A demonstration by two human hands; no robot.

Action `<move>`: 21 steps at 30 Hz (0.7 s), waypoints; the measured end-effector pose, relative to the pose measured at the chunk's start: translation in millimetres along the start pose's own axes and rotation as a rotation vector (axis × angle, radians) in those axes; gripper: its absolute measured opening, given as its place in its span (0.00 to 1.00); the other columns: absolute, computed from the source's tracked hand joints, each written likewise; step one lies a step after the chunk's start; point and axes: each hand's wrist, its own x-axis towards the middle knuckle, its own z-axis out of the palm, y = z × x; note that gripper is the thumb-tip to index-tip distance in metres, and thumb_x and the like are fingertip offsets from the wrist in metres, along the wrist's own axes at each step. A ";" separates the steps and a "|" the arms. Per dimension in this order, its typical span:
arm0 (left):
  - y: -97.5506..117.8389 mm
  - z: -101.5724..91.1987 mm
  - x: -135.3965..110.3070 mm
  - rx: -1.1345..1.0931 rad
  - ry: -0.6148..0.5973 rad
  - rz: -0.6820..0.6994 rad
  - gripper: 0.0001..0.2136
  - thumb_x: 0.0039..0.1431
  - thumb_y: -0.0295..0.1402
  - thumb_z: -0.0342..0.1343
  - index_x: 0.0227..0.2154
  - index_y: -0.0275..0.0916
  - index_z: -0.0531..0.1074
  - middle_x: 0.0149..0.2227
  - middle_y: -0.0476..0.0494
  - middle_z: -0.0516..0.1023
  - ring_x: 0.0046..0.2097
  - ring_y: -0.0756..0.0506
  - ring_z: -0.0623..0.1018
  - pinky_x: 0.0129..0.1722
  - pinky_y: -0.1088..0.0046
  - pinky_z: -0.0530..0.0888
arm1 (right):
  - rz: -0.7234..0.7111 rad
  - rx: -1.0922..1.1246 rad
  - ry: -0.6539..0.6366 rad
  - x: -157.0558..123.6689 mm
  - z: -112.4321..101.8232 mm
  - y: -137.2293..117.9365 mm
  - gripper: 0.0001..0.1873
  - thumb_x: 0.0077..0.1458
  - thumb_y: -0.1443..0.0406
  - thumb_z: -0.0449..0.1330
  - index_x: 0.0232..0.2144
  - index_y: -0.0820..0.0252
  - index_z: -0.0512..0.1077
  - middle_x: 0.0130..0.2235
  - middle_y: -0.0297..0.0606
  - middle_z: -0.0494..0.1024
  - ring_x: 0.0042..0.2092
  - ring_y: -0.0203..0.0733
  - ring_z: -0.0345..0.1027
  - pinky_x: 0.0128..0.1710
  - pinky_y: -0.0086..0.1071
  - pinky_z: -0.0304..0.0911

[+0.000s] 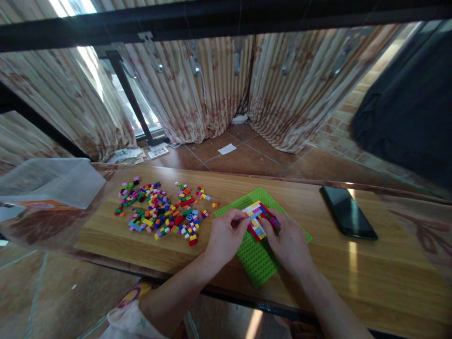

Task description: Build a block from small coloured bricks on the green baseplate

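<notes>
A green studded baseplate (pixel 257 263) lies turned at an angle on the wooden table. On it is a flat build of toy bricks (pixel 257 220) in red, yellow, white, blue and purple. My left hand (pixel 228 235) is at the build's left edge, thumb and forefinger pinched together; whatever is between them is too small to make out. My right hand (pixel 290 242) grips the build's right side, the thumb on top and the fingers around its far edge. Part of the build is hidden under the right hand.
Many loose coloured bricks (pixel 158 207) are spread left of the baseplate. A clear plastic bin (pixel 67 181) stands at the table's left end. A black phone (pixel 348 212) lies to the right. Beyond the wooden table (pixel 116 252) hang striped curtains (pixel 208 94).
</notes>
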 end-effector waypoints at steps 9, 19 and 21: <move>-0.6 4.4 -4.8 0.028 0.016 0.040 0.03 0.58 0.31 0.57 0.33 0.37 0.74 0.31 0.48 0.79 0.32 0.50 0.78 0.34 0.76 0.74 | 0.009 0.009 0.013 -0.5 2.6 2.4 0.20 0.60 0.54 0.53 0.47 0.61 0.72 0.42 0.46 0.79 0.43 0.50 0.72 0.44 0.44 0.67; -1.3 4.9 -7.8 0.030 -0.003 0.085 0.05 0.59 0.32 0.57 0.36 0.37 0.75 0.33 0.48 0.80 0.33 0.50 0.78 0.35 0.75 0.74 | 0.013 0.017 0.010 -0.7 2.5 2.0 0.20 0.61 0.54 0.53 0.48 0.61 0.72 0.42 0.45 0.78 0.43 0.49 0.72 0.45 0.43 0.66; -2.1 5.2 -8.2 0.037 -0.002 0.079 0.05 0.58 0.32 0.59 0.37 0.38 0.75 0.33 0.48 0.80 0.32 0.50 0.78 0.35 0.75 0.75 | 0.013 0.012 0.012 -0.8 2.5 2.0 0.20 0.61 0.54 0.54 0.47 0.60 0.72 0.42 0.45 0.78 0.43 0.49 0.72 0.44 0.43 0.66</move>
